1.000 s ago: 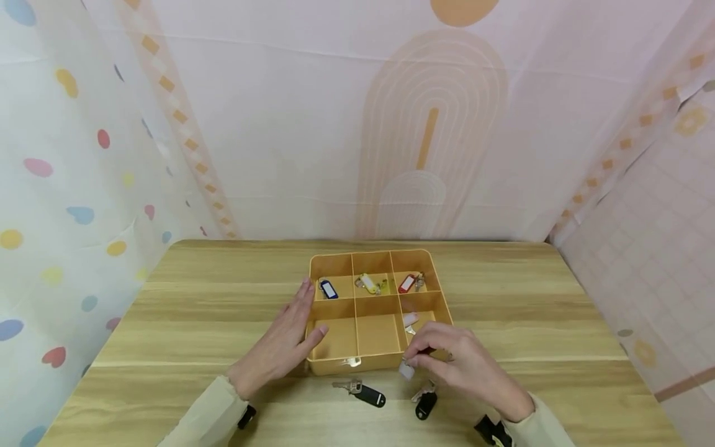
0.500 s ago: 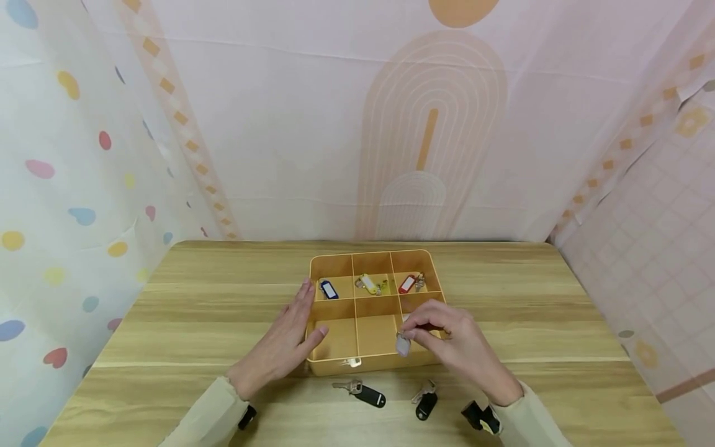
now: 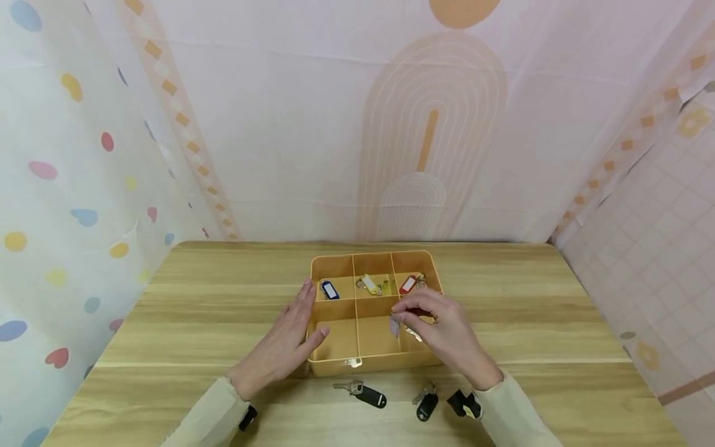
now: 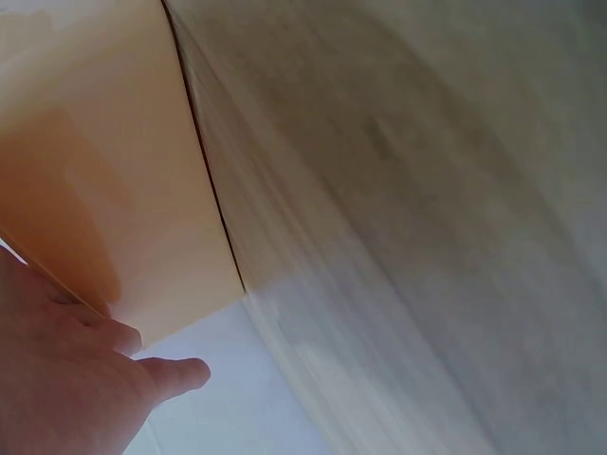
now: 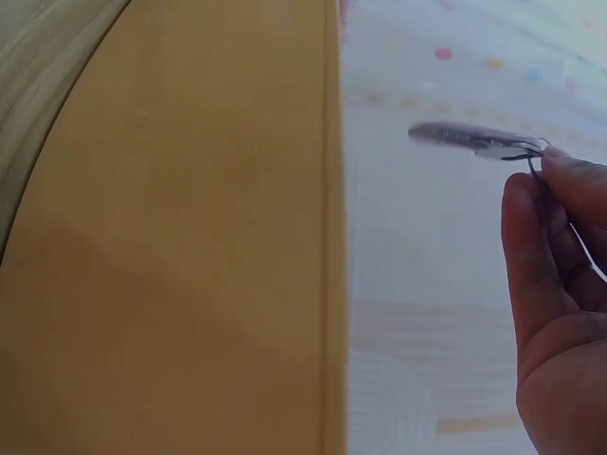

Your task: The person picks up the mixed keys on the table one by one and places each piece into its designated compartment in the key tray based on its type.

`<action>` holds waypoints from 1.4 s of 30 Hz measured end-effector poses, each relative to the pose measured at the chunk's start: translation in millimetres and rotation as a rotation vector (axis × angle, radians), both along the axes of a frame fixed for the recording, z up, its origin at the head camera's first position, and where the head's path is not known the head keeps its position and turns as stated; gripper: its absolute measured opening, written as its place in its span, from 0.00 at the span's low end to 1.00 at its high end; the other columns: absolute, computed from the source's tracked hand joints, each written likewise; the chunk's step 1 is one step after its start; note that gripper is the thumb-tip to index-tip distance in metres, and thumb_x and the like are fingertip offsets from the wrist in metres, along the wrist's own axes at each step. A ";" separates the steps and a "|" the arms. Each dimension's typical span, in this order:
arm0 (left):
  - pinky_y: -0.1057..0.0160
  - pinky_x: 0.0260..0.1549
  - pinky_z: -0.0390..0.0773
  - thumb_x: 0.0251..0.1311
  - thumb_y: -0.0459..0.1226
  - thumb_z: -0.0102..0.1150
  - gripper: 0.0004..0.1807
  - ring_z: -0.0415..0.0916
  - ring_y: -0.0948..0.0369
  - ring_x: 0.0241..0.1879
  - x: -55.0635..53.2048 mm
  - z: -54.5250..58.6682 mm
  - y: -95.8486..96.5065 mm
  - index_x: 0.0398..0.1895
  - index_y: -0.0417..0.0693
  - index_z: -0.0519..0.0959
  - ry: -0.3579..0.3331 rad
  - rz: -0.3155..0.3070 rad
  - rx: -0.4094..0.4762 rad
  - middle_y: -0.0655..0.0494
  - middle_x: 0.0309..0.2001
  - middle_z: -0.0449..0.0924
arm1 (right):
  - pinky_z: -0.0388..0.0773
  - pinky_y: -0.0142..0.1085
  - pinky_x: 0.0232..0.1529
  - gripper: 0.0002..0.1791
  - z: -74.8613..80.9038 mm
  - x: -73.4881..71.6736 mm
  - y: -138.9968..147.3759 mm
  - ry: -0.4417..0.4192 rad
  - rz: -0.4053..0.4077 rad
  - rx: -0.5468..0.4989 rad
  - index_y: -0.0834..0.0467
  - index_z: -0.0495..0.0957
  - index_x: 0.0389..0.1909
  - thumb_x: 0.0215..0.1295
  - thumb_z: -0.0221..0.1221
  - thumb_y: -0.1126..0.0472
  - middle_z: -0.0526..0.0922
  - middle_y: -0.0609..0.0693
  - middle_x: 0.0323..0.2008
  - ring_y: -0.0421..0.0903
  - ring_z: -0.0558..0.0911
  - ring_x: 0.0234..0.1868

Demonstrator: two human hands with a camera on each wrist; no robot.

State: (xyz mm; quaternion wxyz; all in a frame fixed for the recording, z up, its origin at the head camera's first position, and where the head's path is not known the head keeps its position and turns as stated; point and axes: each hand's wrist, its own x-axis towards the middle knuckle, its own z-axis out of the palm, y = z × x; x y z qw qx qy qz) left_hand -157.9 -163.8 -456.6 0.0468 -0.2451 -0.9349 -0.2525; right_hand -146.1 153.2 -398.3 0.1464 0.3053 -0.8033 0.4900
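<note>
My right hand pinches the ring of a pale lilac key tag over the front part of a yellow-orange divided box. In the right wrist view the key tag hangs from thumb and fingertip by its ring, with a key against it. My left hand rests along the box's left wall, fingers straight. In the left wrist view that hand lies at the box side. Partly behind my right hand, a silvery key shows in the front right compartment.
Back compartments hold a blue key tag, a yellow key tag and a red key tag. Before the box, on the wooden table, lie two black key tags, one left and one right, with keys.
My right hand has lifted the lilac key tag from in front of the box and carried it up and left, over the front compartments. My left hand stays in place.
</note>
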 end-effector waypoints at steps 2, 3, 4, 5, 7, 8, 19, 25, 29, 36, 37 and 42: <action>0.33 0.73 0.52 0.80 0.53 0.42 0.44 0.37 0.45 0.82 0.3 0.1 0.0 0.83 0.35 0.39 0.002 0.002 -0.002 0.41 0.83 0.31 | 0.85 0.32 0.42 0.07 -2.5 -3.0 -1.2 0.008 -0.002 0.012 0.52 0.88 0.40 0.65 0.69 0.67 0.86 0.39 0.41 0.39 0.85 0.41; 0.33 0.73 0.52 0.80 0.53 0.43 0.44 0.37 0.45 0.82 0.5 0.0 0.0 0.83 0.35 0.39 0.004 0.003 -0.002 0.41 0.83 0.31 | 0.85 0.33 0.42 0.07 -4.0 -4.2 -1.6 0.014 -0.003 0.020 0.52 0.88 0.39 0.65 0.70 0.67 0.87 0.39 0.40 0.39 0.85 0.41; 0.33 0.73 0.52 0.80 0.52 0.43 0.44 0.38 0.44 0.82 0.9 -0.3 0.0 0.83 0.35 0.39 0.005 0.005 -0.004 0.41 0.83 0.32 | 0.85 0.33 0.41 0.07 -5.8 -5.2 -2.0 0.017 -0.006 0.028 0.53 0.88 0.39 0.64 0.70 0.67 0.87 0.39 0.40 0.39 0.85 0.41; 0.33 0.73 0.52 0.80 0.52 0.44 0.44 0.38 0.44 0.82 1.3 -0.6 0.0 0.83 0.35 0.39 0.004 0.004 -0.004 0.41 0.83 0.32 | 0.85 0.33 0.41 0.06 -8.0 -6.0 -2.1 0.020 -0.007 0.031 0.54 0.88 0.38 0.63 0.71 0.67 0.87 0.39 0.39 0.39 0.85 0.41; 0.33 0.73 0.52 0.80 0.51 0.44 0.44 0.38 0.44 0.82 2.2 -1.0 0.1 0.83 0.35 0.39 0.001 0.004 -0.003 0.41 0.83 0.31 | 0.84 0.35 0.42 0.06 -11.9 -6.8 -2.2 0.016 -0.016 0.044 0.54 0.89 0.38 0.63 0.71 0.68 0.87 0.39 0.39 0.39 0.85 0.42; 0.33 0.73 0.52 0.80 0.51 0.45 0.44 0.37 0.45 0.82 2.3 -1.2 0.4 0.83 0.35 0.39 0.001 0.004 -0.002 0.42 0.83 0.31 | 0.84 0.35 0.43 0.07 -13.7 -7.1 -2.2 0.013 -0.023 0.049 0.53 0.89 0.38 0.62 0.71 0.68 0.87 0.38 0.39 0.39 0.85 0.43; 0.33 0.73 0.52 0.80 0.52 0.44 0.44 0.37 0.45 0.82 1.0 -2.0 2.9 0.83 0.36 0.39 0.007 0.003 -0.009 0.44 0.84 0.30 | 0.86 0.45 0.43 0.08 -28.2 -10.3 -5.0 0.067 -0.006 0.136 0.54 0.87 0.37 0.62 0.71 0.69 0.85 0.38 0.40 0.38 0.85 0.43; 0.32 0.73 0.52 0.79 0.52 0.44 0.44 0.38 0.45 0.82 1.6 -2.1 3.4 0.83 0.36 0.39 0.010 0.007 -0.007 0.41 0.84 0.33 | 0.87 0.40 0.43 0.08 -31.7 -11.4 -5.9 0.103 -0.008 0.182 0.57 0.87 0.38 0.61 0.71 0.71 0.86 0.41 0.40 0.38 0.85 0.42; 0.32 0.73 0.52 0.79 0.54 0.43 0.45 0.38 0.46 0.82 1.2 -2.0 3.3 0.83 0.35 0.39 0.008 0.007 -0.010 0.42 0.84 0.33 | 0.86 0.35 0.42 0.08 -34.3 -12.5 -7.4 0.128 -0.003 0.236 0.58 0.88 0.39 0.61 0.71 0.72 0.87 0.43 0.39 0.37 0.86 0.40; 0.32 0.73 0.52 0.79 0.55 0.42 0.45 0.39 0.46 0.82 0.1 -1.8 2.7 0.82 0.33 0.42 0.024 0.008 -0.007 0.42 0.84 0.34 | 0.84 0.32 0.39 0.08 -38.5 -16.6 -11.1 0.213 -0.023 0.334 0.56 0.89 0.37 0.59 0.73 0.71 0.88 0.42 0.37 0.36 0.85 0.38; 0.32 0.73 0.52 0.79 0.55 0.43 0.45 0.39 0.46 0.82 -0.1 -1.9 2.8 0.82 0.33 0.42 0.025 0.008 -0.005 0.42 0.84 0.34 | 0.84 0.33 0.40 0.09 -39.0 -17.2 -11.8 0.232 -0.029 0.355 0.56 0.89 0.37 0.58 0.73 0.70 0.88 0.42 0.37 0.37 0.85 0.38; 0.32 0.73 0.52 0.79 0.55 0.43 0.45 0.39 0.45 0.82 0.3 -2.5 2.9 0.82 0.34 0.41 0.024 0.007 -0.007 0.42 0.84 0.34 | 0.84 0.40 0.46 0.10 -39.3 -17.1 -14.2 0.270 -0.054 0.451 0.54 0.89 0.41 0.59 0.74 0.67 0.89 0.42 0.39 0.39 0.86 0.41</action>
